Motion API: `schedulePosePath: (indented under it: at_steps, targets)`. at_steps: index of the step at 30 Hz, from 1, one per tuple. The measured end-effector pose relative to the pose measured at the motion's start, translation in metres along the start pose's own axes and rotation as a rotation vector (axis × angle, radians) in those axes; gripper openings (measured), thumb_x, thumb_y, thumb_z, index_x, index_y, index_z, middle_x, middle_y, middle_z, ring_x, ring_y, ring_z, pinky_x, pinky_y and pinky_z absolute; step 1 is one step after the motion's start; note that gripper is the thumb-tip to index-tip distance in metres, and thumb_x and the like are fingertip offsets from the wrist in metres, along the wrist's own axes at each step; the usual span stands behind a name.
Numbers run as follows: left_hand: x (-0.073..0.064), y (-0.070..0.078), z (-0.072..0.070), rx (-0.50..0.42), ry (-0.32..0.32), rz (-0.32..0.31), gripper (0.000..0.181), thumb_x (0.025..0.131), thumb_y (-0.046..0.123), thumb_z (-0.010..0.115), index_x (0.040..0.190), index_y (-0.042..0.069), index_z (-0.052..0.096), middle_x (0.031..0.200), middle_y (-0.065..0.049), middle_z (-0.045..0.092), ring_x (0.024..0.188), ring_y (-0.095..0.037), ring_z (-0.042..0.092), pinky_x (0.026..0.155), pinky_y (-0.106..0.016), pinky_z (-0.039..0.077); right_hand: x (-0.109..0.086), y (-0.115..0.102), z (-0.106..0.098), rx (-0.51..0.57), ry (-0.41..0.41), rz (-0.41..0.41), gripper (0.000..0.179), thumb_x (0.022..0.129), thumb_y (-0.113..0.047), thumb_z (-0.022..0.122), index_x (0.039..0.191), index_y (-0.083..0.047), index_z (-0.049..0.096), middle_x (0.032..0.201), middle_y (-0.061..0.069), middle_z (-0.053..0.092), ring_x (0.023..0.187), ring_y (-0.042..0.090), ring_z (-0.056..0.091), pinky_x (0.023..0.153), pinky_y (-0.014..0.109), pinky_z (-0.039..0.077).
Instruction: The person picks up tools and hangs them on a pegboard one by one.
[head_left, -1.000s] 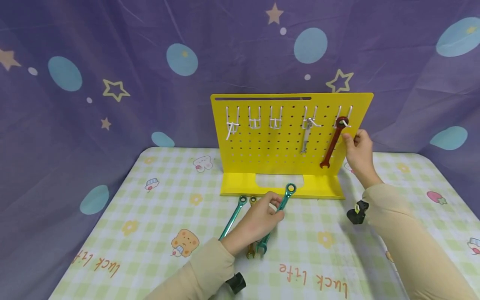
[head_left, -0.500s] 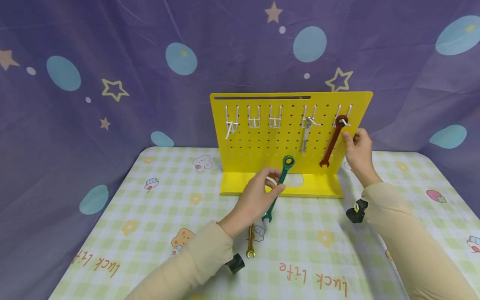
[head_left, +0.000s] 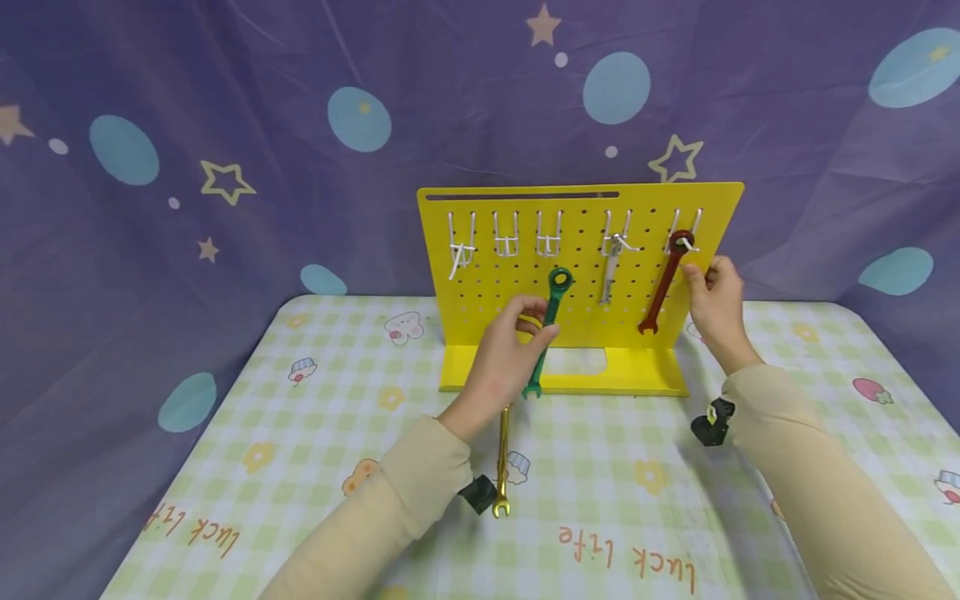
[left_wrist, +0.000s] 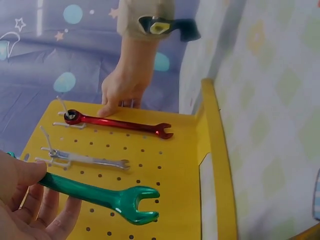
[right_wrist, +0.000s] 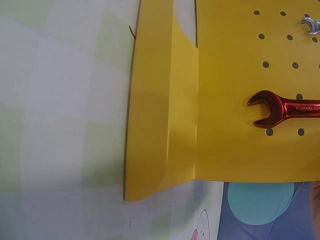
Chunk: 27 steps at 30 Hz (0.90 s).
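My left hand (head_left: 504, 354) pinches a green combination wrench (head_left: 553, 312) between thumb and fingers, its ring end up and its open jaw down. The wrench stands in front of the yellow pegboard (head_left: 510, 308), below the white hooks. In the left wrist view the green wrench (left_wrist: 95, 193) crosses the board close to the silver wrench (left_wrist: 90, 159). My right hand (head_left: 717, 308) grips the board's right edge, beside the red wrench (head_left: 663, 287) hanging on the rightmost hook. The right wrist view shows that red wrench's open end (right_wrist: 272, 109) against the board.
Three white hooks (head_left: 506, 242) on the board's left half hold nothing. A gold wrench (head_left: 502, 467) lies on the checked tablecloth (head_left: 600, 500), partly behind my left hand. The board's base (head_left: 645, 375) juts toward me. A purple curtain (head_left: 262, 108) hangs behind.
My left hand has lifted the green wrench from the table up in front of the board. The second green wrench on the table is now hidden behind my left arm. My right hand stays put.
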<state>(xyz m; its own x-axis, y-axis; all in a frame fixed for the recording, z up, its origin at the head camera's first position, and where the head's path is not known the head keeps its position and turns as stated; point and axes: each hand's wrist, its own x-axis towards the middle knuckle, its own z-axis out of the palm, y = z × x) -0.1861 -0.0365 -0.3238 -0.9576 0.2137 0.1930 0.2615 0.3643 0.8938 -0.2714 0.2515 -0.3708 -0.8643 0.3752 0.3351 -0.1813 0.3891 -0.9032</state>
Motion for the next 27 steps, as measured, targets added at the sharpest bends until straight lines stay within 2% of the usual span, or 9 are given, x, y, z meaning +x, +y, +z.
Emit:
schedulePosePath:
  at_steps: [6,12,15,21,27]
  targets:
    - [0.011,0.001,0.001,-0.034,0.064,0.034,0.027,0.098,0.016,0.065,0.122,0.008,0.058,0.116,-0.003,0.06,0.102,-0.02,0.057,0.087,-0.033,0.049,0.001,0.001,0.001,0.015,0.002,0.007,0.028,0.101,-0.024,0.051,0.109,0.002,0.05,0.114,0.023,0.06,0.082,-0.003,0.051,0.074,0.016,0.043]
    - [0.022,0.001,0.0,-0.063,0.105,0.044,0.028,0.097,0.013,0.065,0.123,0.005,0.057,0.115,-0.007,0.06,0.101,-0.022,0.058,0.085,-0.032,0.05,-0.001,-0.001,0.0,0.009,-0.003,-0.003,0.023,0.101,-0.025,0.05,0.105,-0.002,0.05,0.105,0.012,0.059,0.082,-0.001,0.052,0.074,0.017,0.043]
    - [0.027,0.001,0.0,-0.076,0.103,0.033,0.029,0.097,0.015,0.065,0.124,0.006,0.057,0.115,-0.006,0.06,0.101,-0.022,0.057,0.082,-0.032,0.051,-0.002,-0.002,-0.002,-0.012,-0.012,0.0,0.022,0.102,-0.025,0.049,0.105,-0.004,0.05,0.103,0.006,0.057,0.082,-0.001,0.051,0.074,0.018,0.043]
    - [0.035,-0.002,0.001,-0.095,0.122,-0.003,0.03,0.097,0.016,0.065,0.124,0.007,0.057,0.116,-0.006,0.06,0.102,-0.022,0.058,0.081,-0.032,0.052,0.0,-0.002,-0.001,0.018,-0.009,-0.005,0.02,0.101,-0.024,0.051,0.105,-0.004,0.051,0.099,-0.002,0.057,0.083,-0.001,0.052,0.074,0.017,0.043]
    - [0.042,-0.009,0.003,-0.104,0.127,-0.028,0.029,0.097,0.014,0.066,0.123,0.006,0.057,0.116,-0.007,0.06,0.102,-0.023,0.058,0.081,-0.031,0.052,-0.001,-0.001,0.0,0.003,0.002,-0.007,0.022,0.101,-0.023,0.051,0.105,-0.001,0.051,0.097,-0.001,0.057,0.082,-0.001,0.051,0.072,0.016,0.043]
